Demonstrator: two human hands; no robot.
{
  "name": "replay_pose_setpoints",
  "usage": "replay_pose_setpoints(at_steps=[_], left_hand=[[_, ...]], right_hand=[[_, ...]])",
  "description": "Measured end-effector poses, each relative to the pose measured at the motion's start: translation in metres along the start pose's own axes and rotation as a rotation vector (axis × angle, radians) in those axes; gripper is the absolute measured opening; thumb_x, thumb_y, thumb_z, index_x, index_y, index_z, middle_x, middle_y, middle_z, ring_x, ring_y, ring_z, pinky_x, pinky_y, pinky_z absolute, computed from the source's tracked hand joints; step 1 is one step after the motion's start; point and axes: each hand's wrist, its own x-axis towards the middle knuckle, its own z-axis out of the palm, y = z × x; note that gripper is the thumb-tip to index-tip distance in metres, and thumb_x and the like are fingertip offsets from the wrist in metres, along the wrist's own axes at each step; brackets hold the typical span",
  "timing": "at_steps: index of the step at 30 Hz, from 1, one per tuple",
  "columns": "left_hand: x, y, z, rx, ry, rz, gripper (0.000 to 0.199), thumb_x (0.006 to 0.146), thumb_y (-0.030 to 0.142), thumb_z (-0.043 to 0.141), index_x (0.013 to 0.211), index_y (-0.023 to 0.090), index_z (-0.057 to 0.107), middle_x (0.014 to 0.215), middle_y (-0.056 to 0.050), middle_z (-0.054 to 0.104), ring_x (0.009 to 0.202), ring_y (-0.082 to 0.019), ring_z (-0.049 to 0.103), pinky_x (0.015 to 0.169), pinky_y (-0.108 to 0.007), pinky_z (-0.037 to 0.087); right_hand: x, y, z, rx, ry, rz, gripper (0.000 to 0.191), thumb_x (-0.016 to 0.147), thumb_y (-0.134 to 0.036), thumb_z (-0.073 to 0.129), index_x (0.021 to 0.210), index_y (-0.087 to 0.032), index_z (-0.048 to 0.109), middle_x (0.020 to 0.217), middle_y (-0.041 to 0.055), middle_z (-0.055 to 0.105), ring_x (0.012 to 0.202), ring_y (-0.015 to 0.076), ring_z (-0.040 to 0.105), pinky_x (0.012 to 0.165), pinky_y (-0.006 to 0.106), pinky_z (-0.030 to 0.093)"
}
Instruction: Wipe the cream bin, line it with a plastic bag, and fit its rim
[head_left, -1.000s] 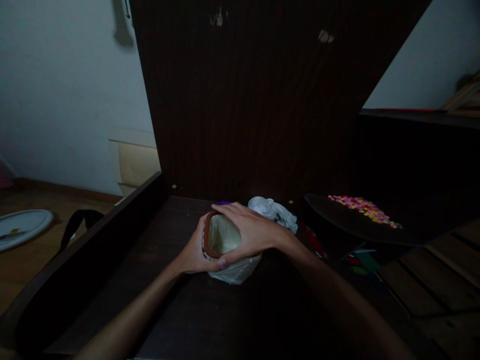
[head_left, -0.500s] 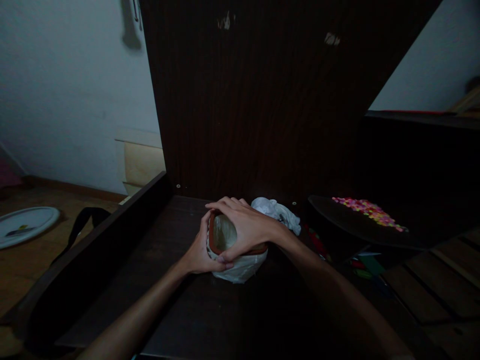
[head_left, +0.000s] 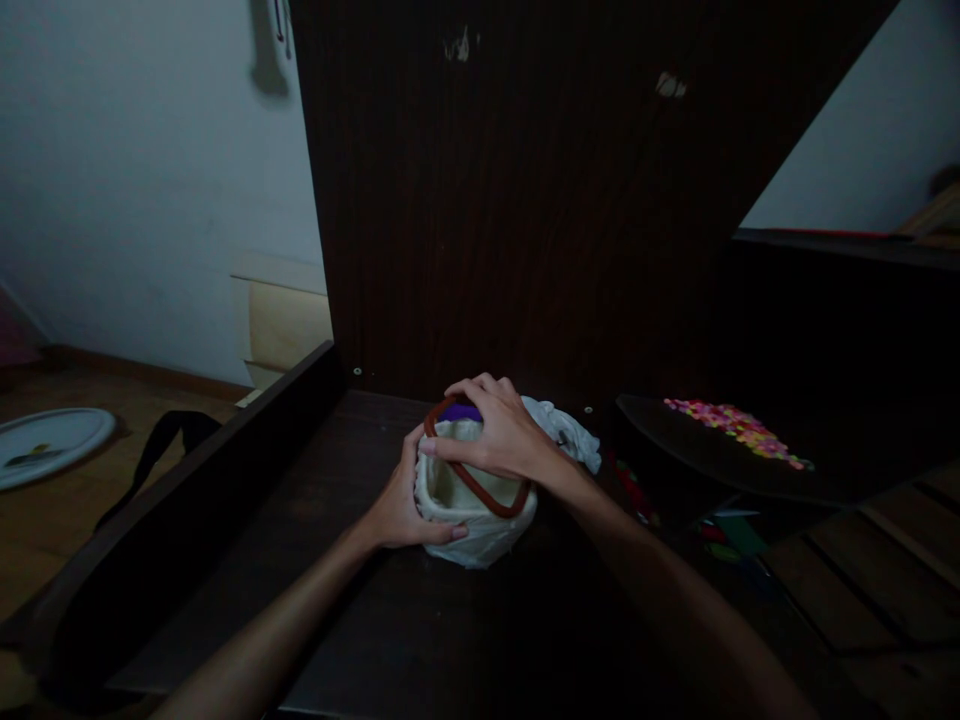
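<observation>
A small rounded-square container, covered in thin white plastic that folds over its rim, stands on the dark wooden surface. Around its left and front side is my left hand, thumb along the front. My right hand grips a brown ring-shaped rim from above, thumb on the near side and fingers over the far side. The rim tilts over the container's mouth, its far left part raised from the white edge. Something purple shows behind the far edge. Crumpled white plastic lies behind my right wrist.
A low dark side board bounds the surface on the left, and a tall dark panel rises behind. To the right, small pink and yellow pieces lie on a curved dark shelf. A white oval object is on the floor.
My right hand has raised the brown rim off the container's mouth and tilted it, baring the white edge and something purple. My left hand stays around the container.
</observation>
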Motion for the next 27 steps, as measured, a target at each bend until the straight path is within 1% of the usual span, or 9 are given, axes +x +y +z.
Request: replay_pose_setpoints(at_steps=[3, 5, 7, 10, 13, 15, 18, 23, 27], left_hand=[[0.001, 0.002, 0.001, 0.001, 0.014, -0.009, 0.129, 0.059, 0.052, 0.091, 0.157, 0.021, 0.014, 0.156, -0.022, 0.032, 0.145, -0.043, 0.036, 0.120, -0.064, 0.029], [0.002, 0.003, 0.001, -0.004, 0.018, -0.013, 0.129, 0.059, 0.054, 0.091, 0.158, 0.021, 0.014, 0.156, -0.021, 0.033, 0.146, -0.043, 0.035, 0.121, -0.065, 0.028], [0.002, 0.004, 0.001, -0.004, 0.014, -0.013, 0.129, 0.058, 0.053, 0.092, 0.157, 0.021, 0.015, 0.157, -0.021, 0.032, 0.147, -0.044, 0.032, 0.122, -0.065, 0.026], [0.001, 0.003, 0.000, 0.000, 0.007, -0.015, 0.127, 0.059, 0.048, 0.092, 0.156, 0.023, 0.016, 0.158, -0.020, 0.031, 0.148, -0.044, 0.031, 0.122, -0.066, 0.025], [0.000, 0.001, 0.000, -0.007, 0.016, -0.013, 0.123, 0.058, 0.044, 0.093, 0.154, 0.023, 0.019, 0.156, -0.021, 0.033, 0.145, -0.043, 0.034, 0.121, -0.065, 0.026], [-0.001, 0.001, 0.000, -0.008, 0.021, -0.016, 0.120, 0.058, 0.043, 0.093, 0.152, 0.021, 0.022, 0.151, -0.021, 0.038, 0.142, -0.043, 0.039, 0.120, -0.065, 0.028], [-0.001, 0.003, 0.001, -0.012, 0.038, -0.039, 0.118, 0.058, 0.047, 0.092, 0.151, 0.019, 0.026, 0.144, -0.019, 0.045, 0.139, -0.042, 0.043, 0.121, -0.065, 0.028], [0.000, 0.006, 0.002, -0.024, 0.034, -0.093, 0.127, 0.056, 0.050, 0.092, 0.156, 0.019, 0.019, 0.150, -0.020, 0.042, 0.145, -0.043, 0.036, 0.124, -0.065, 0.022], [-0.001, 0.005, 0.001, -0.026, 0.031, -0.085, 0.132, 0.056, 0.049, 0.093, 0.157, 0.019, 0.013, 0.152, -0.022, 0.037, 0.144, -0.044, 0.037, 0.122, -0.064, 0.026]], right_hand=[[-0.001, -0.003, 0.017, -0.158, 0.000, 0.092, 0.088, 0.068, -0.090, 0.060, 0.118, -0.019, 0.068, 0.115, 0.0183, 0.061, 0.110, 0.0411, 0.054, 0.093, 0.060, 0.044], [-0.001, -0.004, 0.023, -0.238, -0.011, 0.112, 0.087, 0.069, -0.090, 0.059, 0.115, -0.016, 0.070, 0.114, 0.0211, 0.061, 0.111, 0.0445, 0.053, 0.091, 0.063, 0.043], [0.000, -0.002, 0.024, -0.280, -0.016, 0.104, 0.083, 0.074, -0.087, 0.058, 0.114, -0.015, 0.071, 0.114, 0.0220, 0.062, 0.111, 0.0452, 0.054, 0.090, 0.063, 0.043], [0.001, 0.003, 0.023, -0.319, -0.016, 0.049, 0.065, 0.089, -0.076, 0.051, 0.113, -0.019, 0.072, 0.112, 0.0185, 0.065, 0.108, 0.0400, 0.056, 0.088, 0.058, 0.045], [0.004, 0.011, 0.021, -0.331, -0.011, -0.003, 0.041, 0.099, -0.055, 0.052, 0.110, -0.023, 0.074, 0.107, 0.0141, 0.068, 0.104, 0.0331, 0.058, 0.085, 0.049, 0.046], [0.007, 0.014, 0.018, -0.303, -0.025, -0.003, 0.029, 0.100, -0.043, 0.056, 0.107, -0.022, 0.075, 0.105, 0.0125, 0.070, 0.101, 0.0300, 0.060, 0.083, 0.044, 0.047], [0.010, 0.019, 0.008, -0.236, -0.046, 0.024, 0.022, 0.099, -0.033, 0.059, 0.100, -0.019, 0.076, 0.101, 0.0119, 0.072, 0.097, 0.0272, 0.062, 0.081, 0.039, 0.047], [0.000, 0.026, -0.015, -0.112, 0.008, 0.103, 0.020, 0.096, -0.030, 0.059, 0.097, -0.019, 0.076, 0.090, 0.0095, 0.076, 0.082, 0.0233, 0.068, 0.069, 0.033, 0.045], [-0.022, 0.030, -0.029, -0.085, 0.073, 0.165, 0.019, 0.090, -0.024, 0.062, 0.103, -0.020, 0.074, 0.077, 0.0048, 0.073, 0.070, 0.0205, 0.067, 0.063, 0.030, 0.042]])
